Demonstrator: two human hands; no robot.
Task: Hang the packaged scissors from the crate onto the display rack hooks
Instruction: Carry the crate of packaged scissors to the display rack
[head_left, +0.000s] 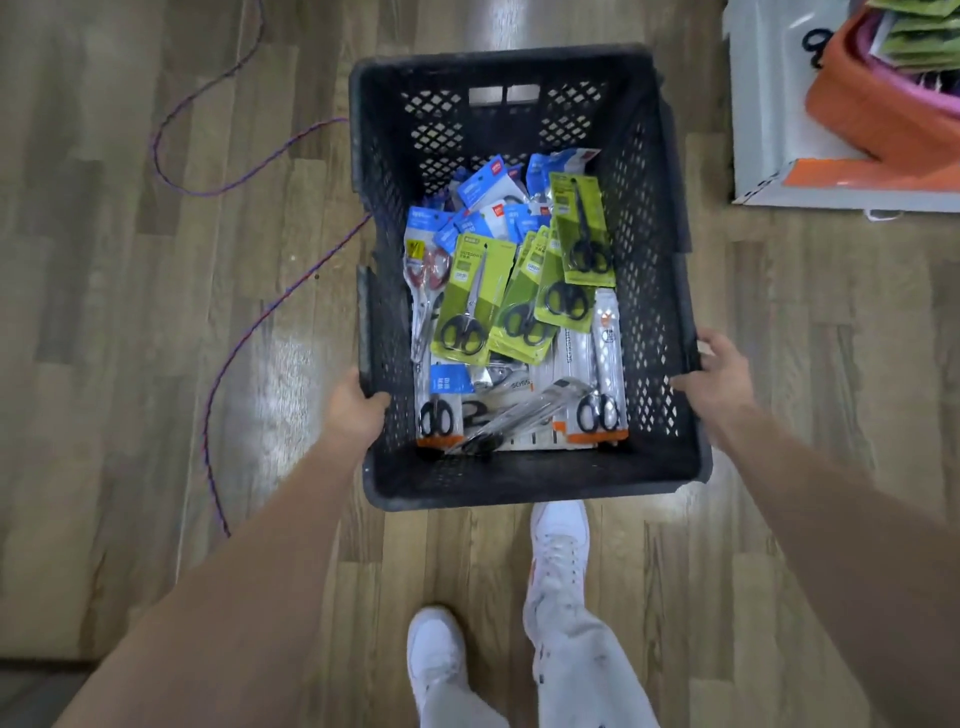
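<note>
A person's left hand (356, 410) and right hand (719, 371) grip opposite side rims of a black perforated plastic crate (654, 291) above the wood-plank floor (130, 260) — packaged scissors on green, blue and white cards (514, 322) heaped across its bottom

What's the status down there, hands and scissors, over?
Left hand and right hand grip the black crate by its side rims. Packaged scissors all inside, none hung. Rope on floor at left.

Bare forearms, pale trousers (582, 670), white sneakers (435, 649)
</note>
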